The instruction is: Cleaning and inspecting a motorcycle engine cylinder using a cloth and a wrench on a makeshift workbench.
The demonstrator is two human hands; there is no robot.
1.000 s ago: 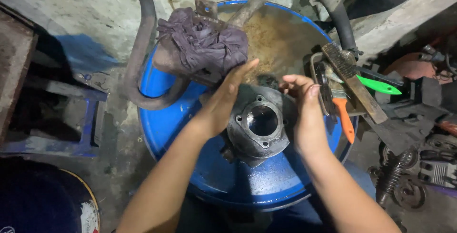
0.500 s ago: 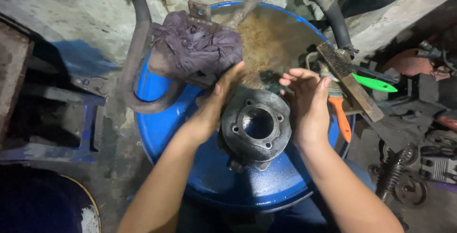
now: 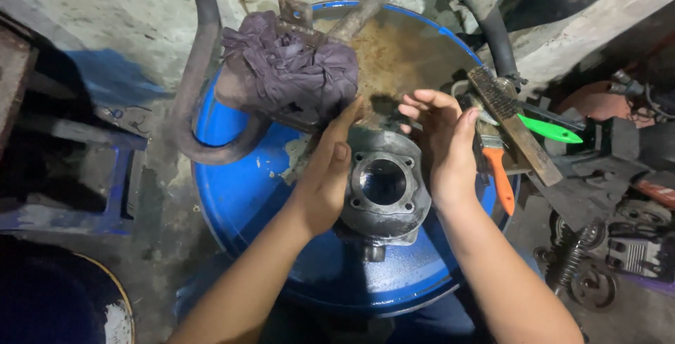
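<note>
Both hands now flank the grey engine cylinder (image 3: 383, 189) on the blue drum (image 3: 232, 203). Left hand (image 3: 327, 175) presses its side, fingers straight; right hand (image 3: 446, 144) touches it, fingers spread, gripping nothing.

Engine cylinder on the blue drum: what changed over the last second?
The engine cylinder sits lower between the hands and closer to the person. The left hand has straightened along its side; the right hand has opened its fingers and lies flat against the other side. The rag, bent pipe, wire brush and blue drum kept their places.
</note>
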